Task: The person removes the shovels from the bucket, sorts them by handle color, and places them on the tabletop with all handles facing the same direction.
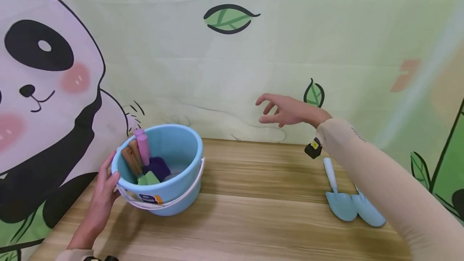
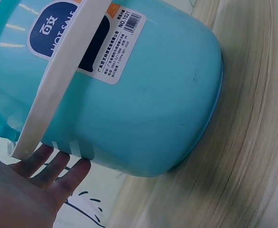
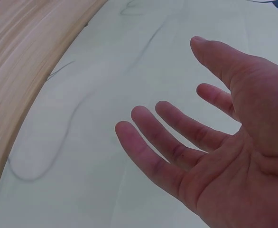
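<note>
Fingers point(image 2: 72, 178) of the left hand point(image 1: 100, 196) lie nearly straight and slightly spread against the blue bucket point(image 1: 174, 148), on its eight o'clock side. In the head view, that bucket stands on the table point(image 1: 261, 216) at eight o'clock. At two, the right hand point(image 1: 288, 110) hovers, loosely bent, holding nothing; two shovels point(image 1: 342, 206) lie at four.
</note>
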### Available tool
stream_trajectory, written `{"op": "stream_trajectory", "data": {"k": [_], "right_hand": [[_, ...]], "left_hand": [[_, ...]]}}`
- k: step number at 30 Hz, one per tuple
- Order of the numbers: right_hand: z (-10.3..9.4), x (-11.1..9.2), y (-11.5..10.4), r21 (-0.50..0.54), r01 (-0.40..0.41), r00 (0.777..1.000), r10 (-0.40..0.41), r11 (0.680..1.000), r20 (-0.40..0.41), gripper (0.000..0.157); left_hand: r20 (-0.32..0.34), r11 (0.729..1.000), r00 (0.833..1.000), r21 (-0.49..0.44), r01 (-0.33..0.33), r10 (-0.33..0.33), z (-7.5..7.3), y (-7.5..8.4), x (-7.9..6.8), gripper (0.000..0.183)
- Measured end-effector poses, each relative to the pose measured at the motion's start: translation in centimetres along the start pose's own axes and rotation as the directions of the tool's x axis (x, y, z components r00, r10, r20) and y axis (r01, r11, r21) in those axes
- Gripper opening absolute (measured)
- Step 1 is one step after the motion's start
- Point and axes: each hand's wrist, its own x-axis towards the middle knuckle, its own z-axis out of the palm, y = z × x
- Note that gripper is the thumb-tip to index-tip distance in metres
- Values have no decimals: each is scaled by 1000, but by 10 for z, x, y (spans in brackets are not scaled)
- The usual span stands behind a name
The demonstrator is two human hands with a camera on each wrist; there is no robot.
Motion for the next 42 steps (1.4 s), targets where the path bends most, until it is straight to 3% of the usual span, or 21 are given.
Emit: {"op": "stream_trajectory", "data": {"k": [26, 42], "right_hand": [[13, 51, -77, -13, 128, 992, -128, 992, 6, 56], [37, 82, -120, -16, 254, 966, -253, 967, 57, 54]], "left_hand": [[-9, 999, 1000, -41, -22, 21, 0, 1, 4, 59], [-14, 1000, 1000, -8, -23, 23, 2, -1, 2, 59]]}}
